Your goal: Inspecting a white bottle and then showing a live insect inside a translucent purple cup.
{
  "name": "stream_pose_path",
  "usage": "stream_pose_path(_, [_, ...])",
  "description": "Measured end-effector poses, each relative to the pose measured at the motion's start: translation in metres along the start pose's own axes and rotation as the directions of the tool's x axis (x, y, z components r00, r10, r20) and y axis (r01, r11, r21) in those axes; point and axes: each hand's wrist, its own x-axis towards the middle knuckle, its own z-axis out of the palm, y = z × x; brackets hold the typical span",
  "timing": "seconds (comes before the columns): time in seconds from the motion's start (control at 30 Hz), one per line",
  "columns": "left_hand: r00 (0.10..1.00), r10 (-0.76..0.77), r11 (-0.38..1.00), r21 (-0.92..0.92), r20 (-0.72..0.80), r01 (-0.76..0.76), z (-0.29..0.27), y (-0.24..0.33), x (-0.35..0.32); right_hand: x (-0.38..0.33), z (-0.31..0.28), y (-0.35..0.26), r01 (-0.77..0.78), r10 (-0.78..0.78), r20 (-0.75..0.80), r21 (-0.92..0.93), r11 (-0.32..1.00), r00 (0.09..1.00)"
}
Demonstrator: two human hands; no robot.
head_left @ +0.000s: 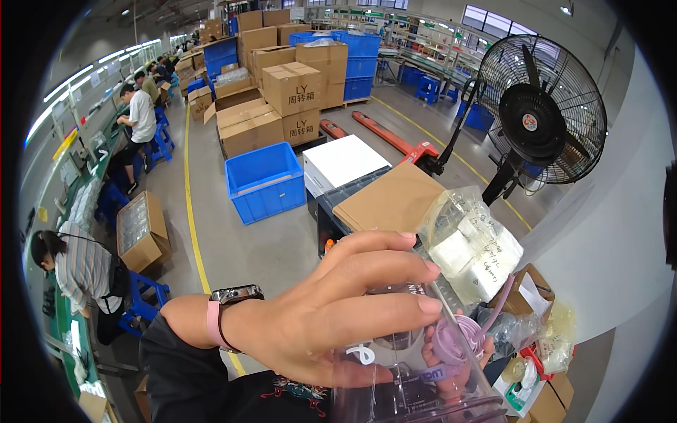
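My left hand (338, 299), with a pink-strapped watch on its wrist, reaches over a clear plastic container (416, 398) with a purplish tint. Its fingers lie across the upper part and its thumb shows through the wall, gripping the container. My right hand (453, 388) is seen partly through the clear plastic, at the container's right side. Its fingers close round a coiled lilac strap (457, 340), whose free end runs up to the right. Whether this hand also supports the container cannot be made out.
A plastic-wrapped white packet (479, 254) and a cardboard sheet (389, 197) lie just beyond my hands. Opened boxes and bags (543, 352) crowd the right. A black fan (539, 113), a blue crate (264, 183) and stacked cartons (293, 88) stand farther off. People (81, 264) work along the left bench.
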Motion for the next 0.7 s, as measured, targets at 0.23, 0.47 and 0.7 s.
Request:
stream_pose_path(0.23, [1.0,0.015,1.0,0.015,0.008,-0.015,0.002,0.003,0.006,-0.002,0.001,-0.003,0.01,-0.01,0.004,0.005,1.0,1.0])
stream_pose_path(0.47, [0.997,0.045,0.999,-0.026,-0.059,-0.047,0.007,-0.019,0.008,-0.006,0.005,-0.003,0.022,0.018,-0.157,0.251,0.968,0.987])
stream_pose_path(0.7, [0.995,-0.099,0.994,-0.054,0.016,0.1,0.014,-0.041,-0.02,0.001,-0.003,-0.001,-0.002,0.008,0.072,-0.092,0.996,0.997])
